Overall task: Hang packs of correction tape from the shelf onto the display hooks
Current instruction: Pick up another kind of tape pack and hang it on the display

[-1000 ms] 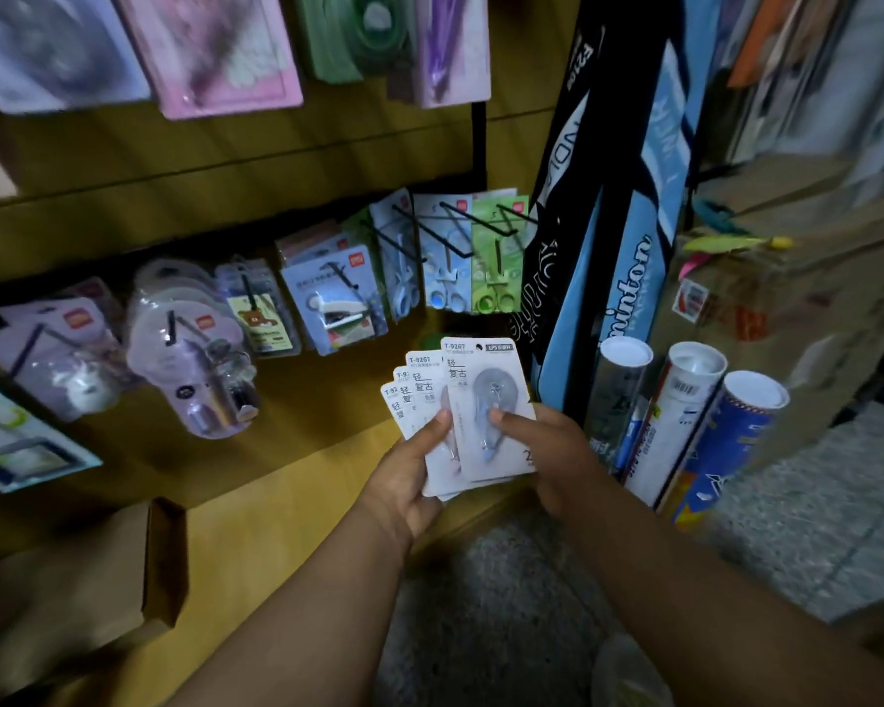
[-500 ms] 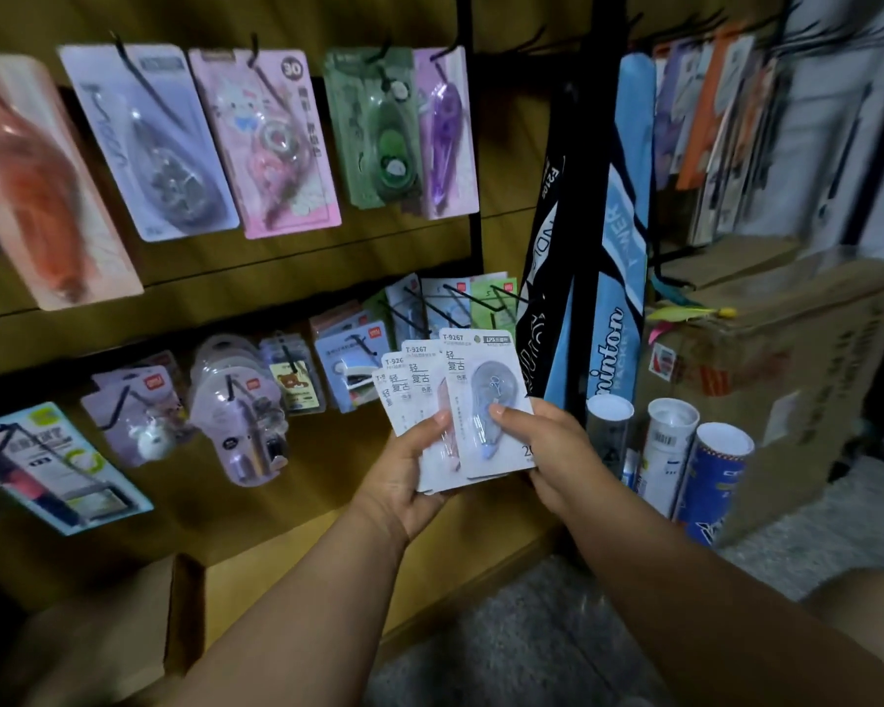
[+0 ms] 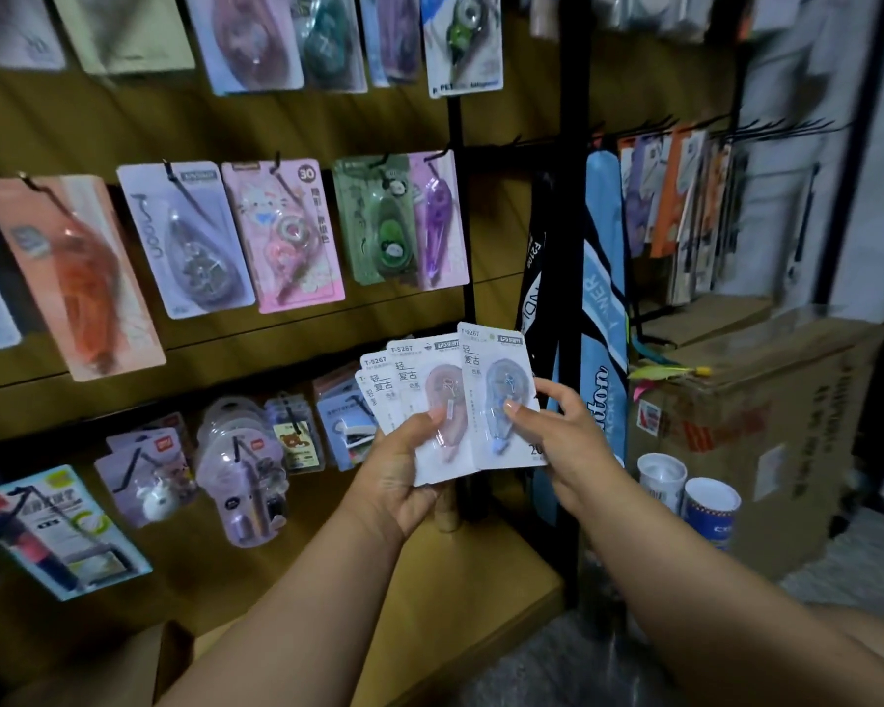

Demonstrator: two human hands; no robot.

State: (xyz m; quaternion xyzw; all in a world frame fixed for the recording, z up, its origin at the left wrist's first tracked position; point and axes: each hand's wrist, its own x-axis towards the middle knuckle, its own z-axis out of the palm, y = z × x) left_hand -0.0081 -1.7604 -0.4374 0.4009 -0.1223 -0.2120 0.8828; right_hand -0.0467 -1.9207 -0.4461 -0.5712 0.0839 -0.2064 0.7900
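My left hand (image 3: 403,454) holds a fanned stack of white correction tape packs (image 3: 430,400), thumb pressed on the front one with a pink dispenser. My right hand (image 3: 557,431) pinches the rightmost pack (image 3: 498,395), which has a blue dispenser, and draws it slightly apart from the fan. Both hands are at chest height in front of the wooden display wall. Black display hooks (image 3: 442,155) stick out above, most carrying other correction tape packs (image 3: 282,232). Bare hooks (image 3: 634,130) line a rail to the upper right.
A lower row of hooks carries small blister packs (image 3: 241,466). A blue and black racket bag (image 3: 600,308) stands against the black post (image 3: 575,247). A cardboard box (image 3: 766,400) and shuttlecock tubes (image 3: 710,507) sit at the right. A wooden shelf ledge (image 3: 481,579) lies below my hands.
My view has tilted upward, bringing higher rows of hung packs into sight. Both hands rose with the packs, and the right hand has slid the blue pack a little away from the fan.
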